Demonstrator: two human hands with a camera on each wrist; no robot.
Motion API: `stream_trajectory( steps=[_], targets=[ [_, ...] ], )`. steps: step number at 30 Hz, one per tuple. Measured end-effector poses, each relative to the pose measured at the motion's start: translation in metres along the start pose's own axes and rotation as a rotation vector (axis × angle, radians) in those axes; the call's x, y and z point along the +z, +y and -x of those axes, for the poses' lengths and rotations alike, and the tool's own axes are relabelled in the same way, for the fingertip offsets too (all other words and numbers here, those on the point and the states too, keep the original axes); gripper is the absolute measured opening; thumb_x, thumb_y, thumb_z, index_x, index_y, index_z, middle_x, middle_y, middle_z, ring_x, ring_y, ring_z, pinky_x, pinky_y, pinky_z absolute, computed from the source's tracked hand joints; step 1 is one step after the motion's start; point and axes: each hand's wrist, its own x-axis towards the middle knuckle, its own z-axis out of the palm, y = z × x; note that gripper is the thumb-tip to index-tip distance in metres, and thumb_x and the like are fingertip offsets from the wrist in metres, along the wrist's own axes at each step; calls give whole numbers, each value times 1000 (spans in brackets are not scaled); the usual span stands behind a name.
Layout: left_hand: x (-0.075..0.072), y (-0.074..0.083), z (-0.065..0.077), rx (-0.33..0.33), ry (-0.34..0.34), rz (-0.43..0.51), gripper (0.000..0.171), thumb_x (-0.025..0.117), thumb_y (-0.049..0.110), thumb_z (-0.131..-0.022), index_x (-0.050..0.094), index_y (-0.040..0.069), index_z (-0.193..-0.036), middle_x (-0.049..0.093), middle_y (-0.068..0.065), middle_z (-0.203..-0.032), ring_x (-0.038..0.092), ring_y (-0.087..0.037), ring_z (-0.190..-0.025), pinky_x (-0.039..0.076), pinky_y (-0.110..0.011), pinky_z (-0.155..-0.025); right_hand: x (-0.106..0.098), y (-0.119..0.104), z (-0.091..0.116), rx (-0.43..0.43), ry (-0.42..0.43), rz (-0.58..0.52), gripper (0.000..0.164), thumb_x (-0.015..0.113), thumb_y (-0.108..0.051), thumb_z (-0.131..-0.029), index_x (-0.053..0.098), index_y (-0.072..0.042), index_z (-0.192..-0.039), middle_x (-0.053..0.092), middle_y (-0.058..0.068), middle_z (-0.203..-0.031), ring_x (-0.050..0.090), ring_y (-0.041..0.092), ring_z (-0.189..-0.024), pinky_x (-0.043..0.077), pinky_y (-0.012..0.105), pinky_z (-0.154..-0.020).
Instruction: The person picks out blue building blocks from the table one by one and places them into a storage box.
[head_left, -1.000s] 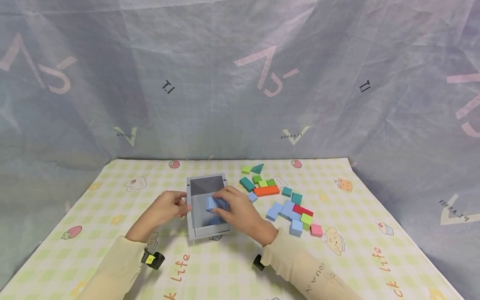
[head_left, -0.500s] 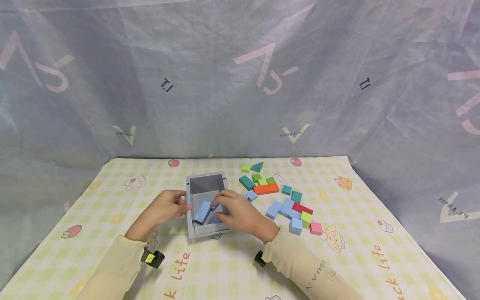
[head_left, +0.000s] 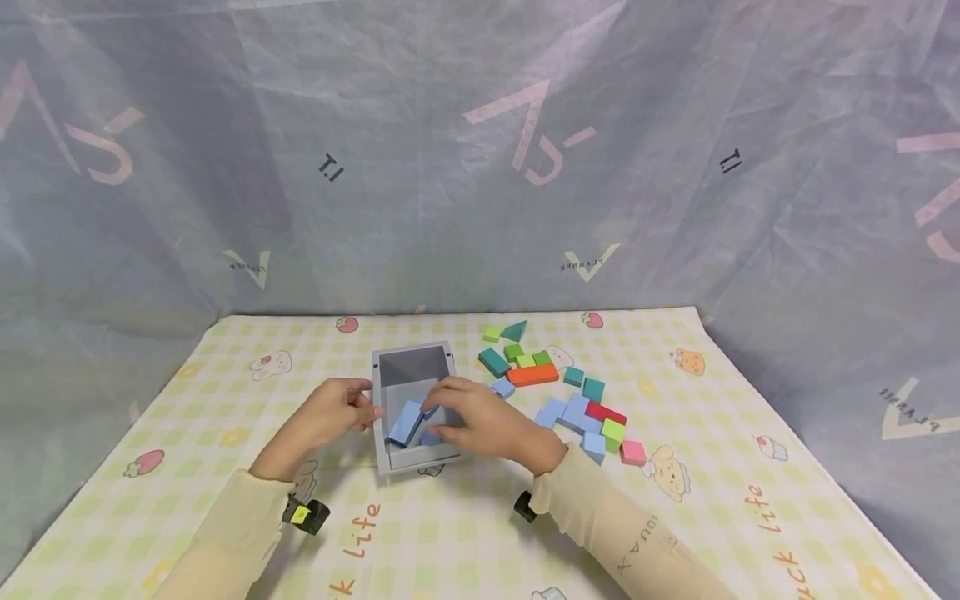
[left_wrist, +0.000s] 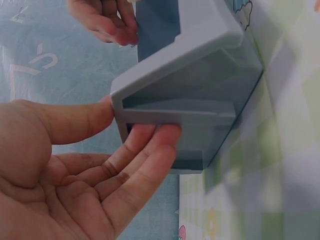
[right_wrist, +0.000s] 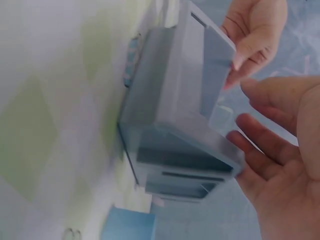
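A grey plastic box [head_left: 418, 459] stands on the table with several blue blocks inside; one long blue block [head_left: 406, 423] lies slantwise near its front. With thumb on the rim and fingertips against the outer wall, my left hand [head_left: 335, 410] holds the box's left side, as the left wrist view confirms. Over the opposite rim hovers my right hand [head_left: 483, 419], its thumb and fingers spread with no block seen between them. In the right wrist view the hand [right_wrist: 287, 150] has fingers close to the box's edge [right_wrist: 200, 132]. Other blocks in the box are partly hidden behind it.
Loose blocks lie right of the box: an orange bar [head_left: 532, 375], a red block [head_left: 605, 414], a pink block [head_left: 632, 452], teal blocks [head_left: 494, 362] and several blue ones [head_left: 576, 412]. A checked cloth [head_left: 225, 383] covers the table, and a grey curtain [head_left: 420, 167] hangs behind.
The right hand has let go of a blue block, which now lies in the box. That hand has then shifted slightly right. The left hand stays on the box.
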Motion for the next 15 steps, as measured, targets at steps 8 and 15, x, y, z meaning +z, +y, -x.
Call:
stream_trajectory(
  steps=[8,15],
  targets=[
    [0,0,-2,-10,-3,3,54,64,6,-89,42,-18,-132,69,-14,-79,63,-29,-71,54,-42,-71,-15,4,2,24,-1,-47,27,68,-16,-87,64,-14,-114,57,-3,-116,50,6,-99,52,34,-82],
    [0,-2,-1,-9,-14,-13,57,64,8,-90,38,-20,-133,69,-12,-80,63,-28,-71,53,-46,-77,-22,14,5,48,76,-44,29,69,-13,-86,64,-13,-114,58,-1,-118,48,7,-109,50,34,-88]
  ],
)
